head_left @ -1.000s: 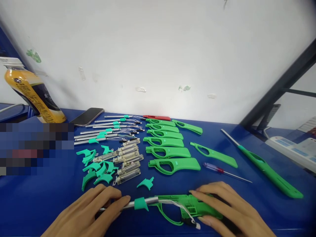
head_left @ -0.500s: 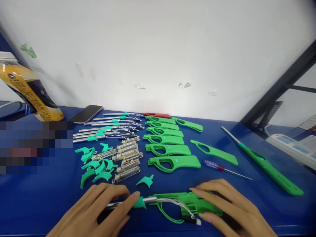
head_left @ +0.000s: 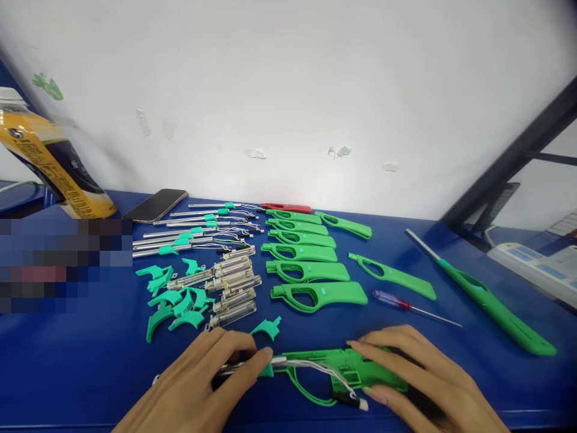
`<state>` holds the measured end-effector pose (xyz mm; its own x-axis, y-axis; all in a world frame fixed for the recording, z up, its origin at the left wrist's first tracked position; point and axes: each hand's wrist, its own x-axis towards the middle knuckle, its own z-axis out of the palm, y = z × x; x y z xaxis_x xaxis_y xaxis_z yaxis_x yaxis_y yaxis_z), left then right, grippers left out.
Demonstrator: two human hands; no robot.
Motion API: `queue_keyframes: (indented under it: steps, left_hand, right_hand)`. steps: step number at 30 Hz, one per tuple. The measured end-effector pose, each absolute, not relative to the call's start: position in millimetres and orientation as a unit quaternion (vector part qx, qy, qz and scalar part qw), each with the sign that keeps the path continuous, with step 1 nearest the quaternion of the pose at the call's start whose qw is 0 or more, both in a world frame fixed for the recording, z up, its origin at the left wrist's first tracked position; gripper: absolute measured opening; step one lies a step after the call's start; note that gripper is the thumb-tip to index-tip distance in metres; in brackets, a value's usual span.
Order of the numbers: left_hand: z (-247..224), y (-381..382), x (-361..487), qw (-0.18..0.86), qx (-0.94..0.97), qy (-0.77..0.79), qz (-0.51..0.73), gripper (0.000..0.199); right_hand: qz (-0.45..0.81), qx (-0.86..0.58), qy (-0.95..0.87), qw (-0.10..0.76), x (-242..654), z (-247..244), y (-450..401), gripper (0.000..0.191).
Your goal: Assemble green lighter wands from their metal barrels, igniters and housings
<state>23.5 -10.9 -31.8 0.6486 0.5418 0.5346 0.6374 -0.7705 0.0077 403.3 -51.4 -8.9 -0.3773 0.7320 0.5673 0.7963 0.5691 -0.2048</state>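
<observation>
Left hand [head_left: 193, 376], one: seen from the back, fingers bent and drawn in, closed on a metal tube [head_left: 279, 361]; thumb and fingertips meet near its teal collar [head_left: 267, 370]. Right hand [head_left: 419, 379], one: partly curled, fingers over the upper edge of an open green shell [head_left: 356, 367] and thumb at its lower edge, holding its wide end.

Item: the tube's bare end, at the shell's narrow end, above the desk [head_left: 90, 355]. Item: white wires [head_left: 320, 364], running from the tube across the shell to a black connector [head_left: 346, 399] with a white tip, at the lower edge.

Beyond the hands I list: one loose teal piece [head_left: 267, 328], near the left fingertips; clear cartridges [head_left: 234, 313], clustered; curved teal pieces [head_left: 183, 300], heaped to their left; wired metal tubes [head_left: 193, 242], teal-collared, laid in rows behind.

Centre: six green handles [head_left: 322, 294], in a column, a red handle [head_left: 286, 207] at its far end. To their right: two further green handles [head_left: 392, 276], set apart; a screwdriver [head_left: 396, 300], clear and red grip; one long green tool [head_left: 491, 307] with a metal tube.

Edges: a dark phone [head_left: 156, 205], flat; a yellow-labelled bottle [head_left: 58, 162]; pixelation hiding the area below it.
</observation>
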Motion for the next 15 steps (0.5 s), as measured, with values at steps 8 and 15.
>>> queue_keyframes:
  steps: [8,15]
  left_hand:
    - [-23.2,-9.3,36.7,0.055,-0.885,-0.317,-0.336,0.035]
    - [-33.7,-12.4,28.5,0.069,-0.896,-0.325,-0.293,0.085]
  right_hand:
    - [-0.061,-0.464,-0.826,0.315,403.6,-8.7,-53.9,0.030]
    - [-0.049,-0.462,-0.826,0.318,396.7,4.5,-51.3,0.031]
